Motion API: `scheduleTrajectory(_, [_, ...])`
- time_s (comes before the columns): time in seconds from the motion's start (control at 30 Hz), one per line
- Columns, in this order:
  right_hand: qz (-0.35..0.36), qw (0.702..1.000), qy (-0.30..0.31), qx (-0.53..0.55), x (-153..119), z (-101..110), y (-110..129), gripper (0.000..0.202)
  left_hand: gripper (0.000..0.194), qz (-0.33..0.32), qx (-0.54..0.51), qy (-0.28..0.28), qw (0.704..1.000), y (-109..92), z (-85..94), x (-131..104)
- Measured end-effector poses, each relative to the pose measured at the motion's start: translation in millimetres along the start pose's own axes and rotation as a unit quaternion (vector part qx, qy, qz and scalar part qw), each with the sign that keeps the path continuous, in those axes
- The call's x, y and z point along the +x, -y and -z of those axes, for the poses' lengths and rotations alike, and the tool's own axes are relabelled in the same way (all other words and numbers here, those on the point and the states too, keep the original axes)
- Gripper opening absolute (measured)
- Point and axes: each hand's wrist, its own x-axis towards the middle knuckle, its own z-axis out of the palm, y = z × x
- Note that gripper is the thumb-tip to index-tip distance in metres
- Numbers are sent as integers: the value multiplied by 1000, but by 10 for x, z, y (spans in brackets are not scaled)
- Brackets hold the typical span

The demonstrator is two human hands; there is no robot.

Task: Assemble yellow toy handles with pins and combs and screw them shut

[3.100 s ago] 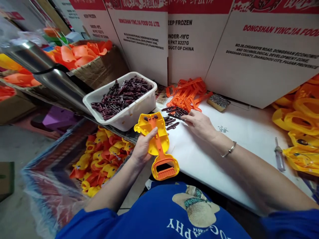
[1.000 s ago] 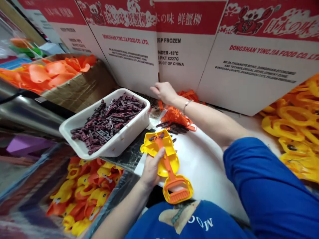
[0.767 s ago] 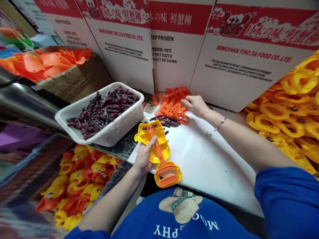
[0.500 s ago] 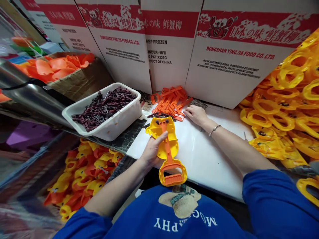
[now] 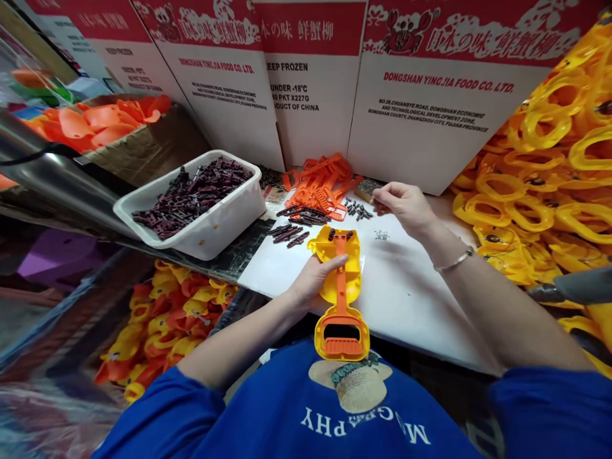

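My left hand (image 5: 310,285) grips a yellow plastic toy shell half (image 5: 354,271), thumb over its inner side. A long orange handle piece (image 5: 341,280) lies inside the shell, with a dark purple piece (image 5: 340,234) across its top end. My right hand (image 5: 406,207) is raised over the white board, thumb and fingertips pinched together; anything between them is too small to make out. Below it are small dark pins (image 5: 358,209) and a little cluster of tiny metal parts (image 5: 381,235). Loose dark purple parts (image 5: 291,234) lie left of the shell, before a pile of orange handle pieces (image 5: 318,185).
A white tub (image 5: 229,231) of dark purple parts stands at left. Yellow shells (image 5: 535,191) are heaped at right, near a grey tool (image 5: 578,287). Duck-like yellow-orange toys (image 5: 167,331) fill a lower-left container. White cartons (image 5: 421,127) wall the back; a brown box (image 5: 157,150) holds orange parts.
My right hand has lifted away from beside the orange pile and moved right, uncovering the small dark pins. My left hand and the shell sit slightly further right.
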Motion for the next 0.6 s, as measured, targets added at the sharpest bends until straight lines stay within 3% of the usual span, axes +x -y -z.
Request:
scheduleTrajectory(0.1, [-26,993,30,109,-539,13,137,44,47,4,9,14,1000,91,-68,8])
scheduleTrajectory(0.27, [-76,987,44,138,-1236,-84,144,40,40,-15,61,38,997,250,-129,-12])
scheduleTrajectory(0.4, [-111,986,33,120,-1413,-164,36,37,35,-53,80,60,994,312,-176,-38])
scheduleTrajectory(0.6, [-70,994,11,79,-1408,-207,-40,31,39,-77,84,63,991,308,-252,-71])
